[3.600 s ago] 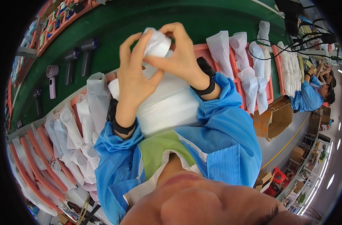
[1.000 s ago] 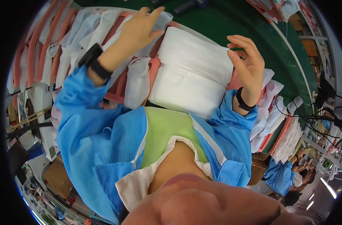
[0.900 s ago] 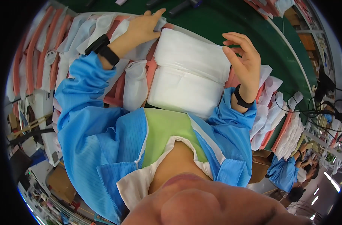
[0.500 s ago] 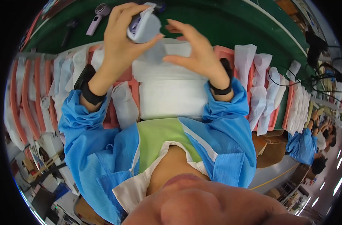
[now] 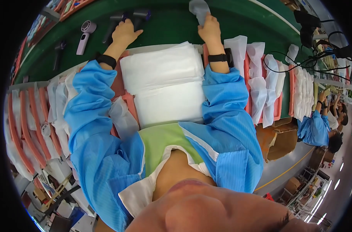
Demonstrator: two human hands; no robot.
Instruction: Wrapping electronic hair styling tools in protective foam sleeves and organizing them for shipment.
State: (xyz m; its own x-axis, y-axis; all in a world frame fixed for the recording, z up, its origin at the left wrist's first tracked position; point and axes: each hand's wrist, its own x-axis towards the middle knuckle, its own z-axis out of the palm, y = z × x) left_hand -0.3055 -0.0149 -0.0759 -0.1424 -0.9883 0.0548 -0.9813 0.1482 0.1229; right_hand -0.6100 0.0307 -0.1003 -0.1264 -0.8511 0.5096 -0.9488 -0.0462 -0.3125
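My right hand (image 5: 210,30) is closed round the lower part of a handheld fan in a white pouch (image 5: 199,9), at the far side of the green table. To the left, my left hand (image 5: 125,34) reaches between two dark handheld fans, one on its left (image 5: 111,31) and one on its right (image 5: 142,16). Its thumb stands apart from the fingers; the fingertips are near the fan heads, and I see nothing held. A stack of white pouches (image 5: 164,69) lies in front of me, between my forearms.
A lilac handheld fan (image 5: 84,38) and another dark one (image 5: 59,54) lie farther left on the green table (image 5: 168,29). Pink trays (image 5: 31,131) with white-wrapped items flank me. Black cables (image 5: 315,63) hang at the right, and an open cardboard box (image 5: 282,143) stands below.
The pouched fan has passed from my left hand to my right, which has carried it to the far side of the table. My left hand has moved to the dark fans.
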